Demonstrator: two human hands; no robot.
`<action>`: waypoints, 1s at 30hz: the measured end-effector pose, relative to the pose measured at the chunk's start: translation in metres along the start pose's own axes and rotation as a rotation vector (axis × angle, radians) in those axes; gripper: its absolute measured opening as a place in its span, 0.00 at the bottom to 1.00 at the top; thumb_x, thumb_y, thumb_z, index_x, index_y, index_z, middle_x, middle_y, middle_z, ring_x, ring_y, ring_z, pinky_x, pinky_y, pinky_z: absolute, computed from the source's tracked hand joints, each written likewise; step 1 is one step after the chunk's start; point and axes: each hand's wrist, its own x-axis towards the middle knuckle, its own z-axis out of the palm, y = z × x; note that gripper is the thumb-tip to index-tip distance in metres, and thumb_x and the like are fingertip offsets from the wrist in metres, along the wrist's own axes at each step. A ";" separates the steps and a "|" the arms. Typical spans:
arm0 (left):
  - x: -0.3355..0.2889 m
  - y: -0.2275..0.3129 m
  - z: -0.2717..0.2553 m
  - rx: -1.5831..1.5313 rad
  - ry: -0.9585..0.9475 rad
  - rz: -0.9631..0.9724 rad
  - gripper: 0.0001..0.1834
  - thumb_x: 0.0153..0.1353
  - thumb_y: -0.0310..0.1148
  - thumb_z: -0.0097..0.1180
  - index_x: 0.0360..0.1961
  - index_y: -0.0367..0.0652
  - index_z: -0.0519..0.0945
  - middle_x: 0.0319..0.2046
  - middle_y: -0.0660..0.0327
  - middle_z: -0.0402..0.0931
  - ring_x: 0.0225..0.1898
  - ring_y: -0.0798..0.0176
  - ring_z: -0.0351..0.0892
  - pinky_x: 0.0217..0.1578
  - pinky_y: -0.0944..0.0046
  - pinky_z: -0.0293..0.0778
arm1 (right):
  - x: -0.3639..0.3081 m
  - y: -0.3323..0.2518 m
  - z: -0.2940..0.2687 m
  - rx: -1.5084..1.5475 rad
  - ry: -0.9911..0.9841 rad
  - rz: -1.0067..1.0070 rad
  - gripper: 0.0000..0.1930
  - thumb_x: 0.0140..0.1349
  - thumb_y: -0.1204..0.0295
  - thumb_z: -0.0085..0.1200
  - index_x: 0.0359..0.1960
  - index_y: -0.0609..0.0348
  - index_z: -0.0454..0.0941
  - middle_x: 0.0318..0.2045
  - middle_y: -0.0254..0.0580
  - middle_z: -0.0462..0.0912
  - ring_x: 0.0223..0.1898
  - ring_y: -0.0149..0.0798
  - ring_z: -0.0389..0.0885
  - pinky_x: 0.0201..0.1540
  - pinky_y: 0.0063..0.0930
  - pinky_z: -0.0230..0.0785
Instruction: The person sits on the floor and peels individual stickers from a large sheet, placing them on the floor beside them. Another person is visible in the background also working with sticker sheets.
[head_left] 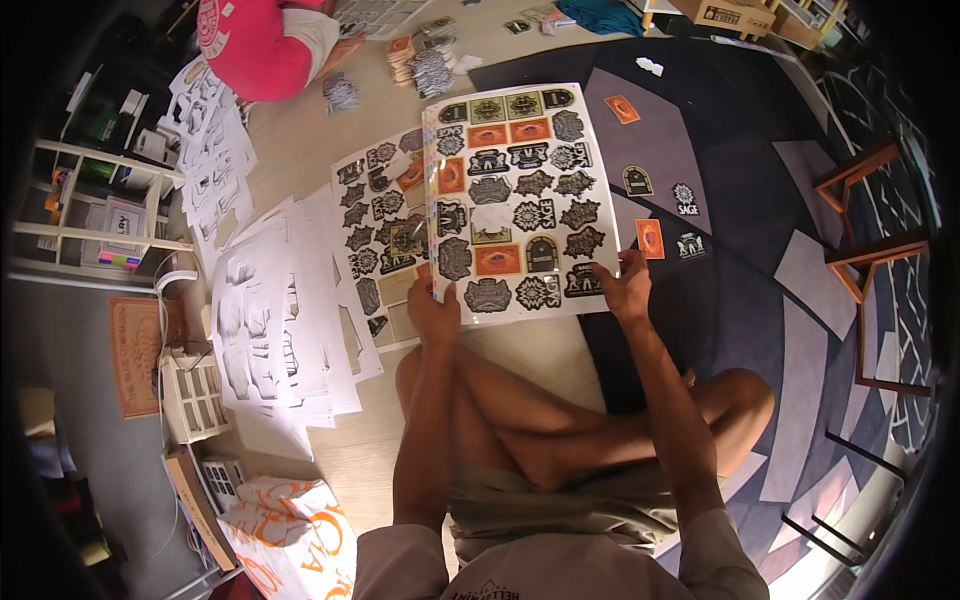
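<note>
A large sticker sheet point(513, 222) printed with black, olive and orange die-cut designs is held in front of me, above my crossed legs. My left hand point(434, 312) pinches its lower left corner. On the lower right edge, my right hand point(626, 290) grips it between thumb and fingers. One spot near the sheet's middle looks white. Under its left side lies another sticker sheet point(357, 218), partly covered. To the right on the dark carpet are loose stickers: an orange one point(649, 239), a black-and-white one point(685, 199) and an arched one point(637, 181).
Stacked cut-out backing sheets point(262, 320) spread at left, with more sheets point(210, 150) behind. Piles of cut stickers point(430, 72) stand far ahead, near a person in a red shirt point(258, 45). White shelves point(100, 200) are at left, wooden chair legs point(868, 260) at right.
</note>
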 end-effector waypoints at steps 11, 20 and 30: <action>-0.003 0.008 -0.007 -0.145 -0.056 -0.046 0.20 0.58 0.29 0.65 0.48 0.34 0.72 0.41 0.43 0.82 0.45 0.45 0.83 0.46 0.50 0.76 | 0.006 0.005 -0.017 0.431 -0.344 0.223 0.21 0.56 0.78 0.66 0.49 0.72 0.73 0.37 0.45 0.86 0.36 0.31 0.84 0.40 0.26 0.77; 0.006 -0.024 0.010 -0.161 -0.141 -0.123 0.16 0.58 0.33 0.66 0.43 0.33 0.80 0.40 0.48 0.83 0.43 0.50 0.83 0.45 0.55 0.75 | 0.000 0.015 -0.014 0.587 -0.319 0.148 0.22 0.56 0.79 0.65 0.51 0.72 0.73 0.39 0.47 0.85 0.39 0.36 0.84 0.44 0.29 0.76; 0.000 -0.002 -0.018 -0.574 -0.347 -0.333 0.12 0.61 0.30 0.63 0.43 0.34 0.81 0.32 0.64 0.79 0.33 0.71 0.73 0.35 0.66 0.69 | -0.006 0.006 -0.039 1.215 -0.549 0.457 0.20 0.61 0.76 0.61 0.54 0.64 0.73 0.44 0.41 0.83 0.44 0.39 0.84 0.49 0.36 0.77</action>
